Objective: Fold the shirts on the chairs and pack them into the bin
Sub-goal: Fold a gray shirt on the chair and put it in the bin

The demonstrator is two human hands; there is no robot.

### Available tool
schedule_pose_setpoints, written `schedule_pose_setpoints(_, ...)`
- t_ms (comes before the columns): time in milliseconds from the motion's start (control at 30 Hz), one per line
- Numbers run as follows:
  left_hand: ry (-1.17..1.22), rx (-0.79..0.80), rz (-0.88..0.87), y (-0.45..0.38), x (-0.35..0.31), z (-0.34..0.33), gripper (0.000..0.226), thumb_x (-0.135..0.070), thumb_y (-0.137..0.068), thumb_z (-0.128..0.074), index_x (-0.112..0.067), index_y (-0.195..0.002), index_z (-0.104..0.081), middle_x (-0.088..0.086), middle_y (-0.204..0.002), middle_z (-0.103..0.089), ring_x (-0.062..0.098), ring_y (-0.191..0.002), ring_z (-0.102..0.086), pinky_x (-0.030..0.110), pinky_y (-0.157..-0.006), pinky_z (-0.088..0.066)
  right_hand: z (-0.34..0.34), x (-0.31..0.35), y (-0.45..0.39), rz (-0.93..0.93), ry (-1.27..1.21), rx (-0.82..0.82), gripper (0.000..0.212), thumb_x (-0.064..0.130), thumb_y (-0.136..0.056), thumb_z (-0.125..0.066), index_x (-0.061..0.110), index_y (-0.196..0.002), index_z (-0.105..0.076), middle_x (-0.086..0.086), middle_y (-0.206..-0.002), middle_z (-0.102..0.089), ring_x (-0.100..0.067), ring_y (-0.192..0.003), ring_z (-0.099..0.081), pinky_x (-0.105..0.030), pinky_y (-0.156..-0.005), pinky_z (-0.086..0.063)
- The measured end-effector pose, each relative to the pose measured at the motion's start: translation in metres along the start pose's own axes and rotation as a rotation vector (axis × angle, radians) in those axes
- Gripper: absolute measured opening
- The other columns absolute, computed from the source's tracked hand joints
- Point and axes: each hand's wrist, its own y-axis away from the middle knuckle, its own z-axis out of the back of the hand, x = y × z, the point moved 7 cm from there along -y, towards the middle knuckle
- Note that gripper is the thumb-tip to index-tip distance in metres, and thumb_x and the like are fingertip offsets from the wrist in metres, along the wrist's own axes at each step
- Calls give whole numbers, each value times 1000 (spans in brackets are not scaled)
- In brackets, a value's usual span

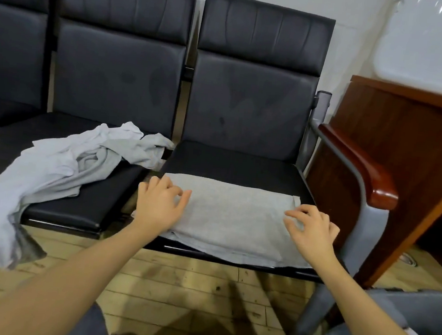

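We have a folded grey shirt (232,217) lying flat on the right-hand chair seat (231,165).

Our left hand (158,205) rests at its left edge and our right hand (310,231) at its right, fingers loosely curled; whether they pinch the cloth we cannot tell. A crumpled pile of grey shirts (58,169) drapes off the middle seat, beside a wooden armrest (361,168) and grey bin (418,305).

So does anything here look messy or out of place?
Yes. The crumpled pale grey shirts on the left black chair spill over its front edge and hang toward the wooden floor. The folded grey shirt on the right chair lies flat.
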Motion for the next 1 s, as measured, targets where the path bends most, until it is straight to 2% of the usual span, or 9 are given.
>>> schedule_pose_setpoints(100,-77,319,-54,-2,-18,-27,80,-66,-74,-7,-27,-108,-68,0,-114,-56,25,-109,-48,37,-88,-28,-30,6,-10,4,65,205,41,40,-99,-41,28,-138,-47,2,-148,-37,-20,-133,-36,-37,-107,-26)
schedule_pose_setpoints(200,-104,642,-111,11,-30,-64,68,-66,-90,-17,-29,-145,-33,3,-156,-20,23,-141,-20,39,-110,-16,-69,6,-7,31,86,434,56,48,-101,-28,23,-151,-22,-1,-159,-16,-20,-145,-20,-37,-117,-18)
schedule_pose_setpoints(300,-91,760,-105,11,-24,-83,67,-63,-95,-18,-30,-152,-4,-1,-160,6,19,-146,4,41,-116,-1,-83,0,-13,16,139,506,59,53,-100,-17,29,-153,-6,3,-161,-2,-16,-148,-4,-36,-120,-4)
schedule_pose_setpoints(433,-78,803,-94,-12,-17,-96,67,-63,-95,-18,-32,-151,-1,-3,-159,10,18,-146,8,41,-117,3,-87,1,-33,7,132,512,60,55,-99,-18,31,-153,-7,5,-161,-3,-15,-147,-4,-36,-118,-3)
schedule_pose_setpoints(500,-76,760,-102,-20,-16,-101,69,-66,-93,-19,-31,-151,-8,-2,-160,2,18,-146,2,41,-117,-1,-86,0,-42,-10,122,476,59,56,-98,-24,32,-152,-17,8,-159,-14,-15,-146,-13,-38,-117,-8)
schedule_pose_setpoints(600,-86,537,-169,-35,-24,-94,86,-73,-76,-6,-28,-146,-30,0,-155,-25,18,-141,-20,36,-113,-13,-76,0,-59,2,23,278,43,48,-97,-39,31,-136,-48,9,-139,-48,-15,-127,-42,-36,-107,-22)
schedule_pose_setpoints(700,-68,409,-246,-54,-50,-95,87,-69,-75,-4,-26,-143,-36,0,-150,-35,18,-136,-30,34,-109,-16,-66,-2,-81,31,-82,71,30,37,-96,-49,24,-119,-62,6,-119,-59,-16,-110,-52,-30,-93,-29)
schedule_pose_setpoints(800,-35,410,-304,-65,-81,-111,64,-61,-91,-23,-26,-144,-35,-3,-149,-35,15,-136,-30,32,-108,-14,-63,-13,-106,-37,-99,-18,32,31,-96,-52,17,-123,-60,-2,-122,-56,-22,-112,-50,-34,-95,-33)
schedule_pose_setpoints(1000,95,447,-422,-89,-142,-150,57,-47,-93,-24,-20,-140,-43,2,-150,-35,18,-139,-28,34,-108,-17,-70,-57,-137,-284,-152,-98,40,33,-95,-55,13,-129,-54,-7,-119,-58,-24,-114,-50,-39,-100,-34)
